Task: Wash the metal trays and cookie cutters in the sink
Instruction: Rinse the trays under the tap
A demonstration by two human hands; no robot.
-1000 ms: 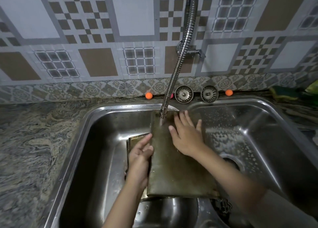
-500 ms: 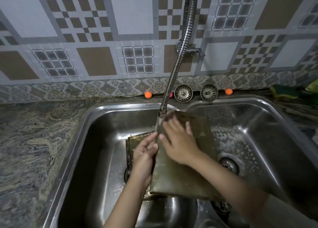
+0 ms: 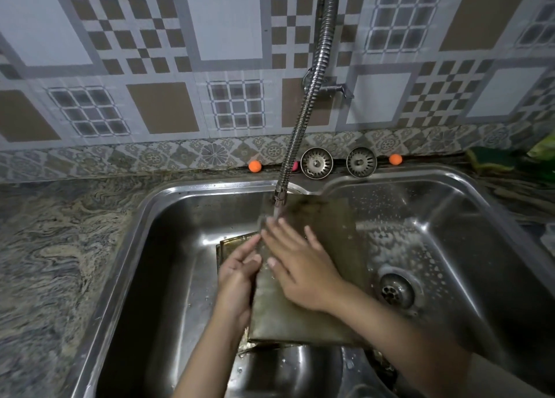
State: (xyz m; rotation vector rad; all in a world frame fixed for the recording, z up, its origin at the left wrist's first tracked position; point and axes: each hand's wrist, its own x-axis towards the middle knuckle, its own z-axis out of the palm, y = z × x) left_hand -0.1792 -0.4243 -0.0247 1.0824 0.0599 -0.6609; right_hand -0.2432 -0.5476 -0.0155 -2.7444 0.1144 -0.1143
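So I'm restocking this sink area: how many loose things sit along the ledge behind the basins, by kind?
Round metal sink strainers: 2
Small orange balls: 2
Green-and-yellow sponge: 1
Small pink thing half hidden behind the flexible metal faucet hose: 1
Total: 6

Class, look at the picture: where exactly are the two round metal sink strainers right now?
In the head view the two sink strainers stand side by side against the backsplash, behind the sink, just right of the faucet hose, with an orange ball to their right.
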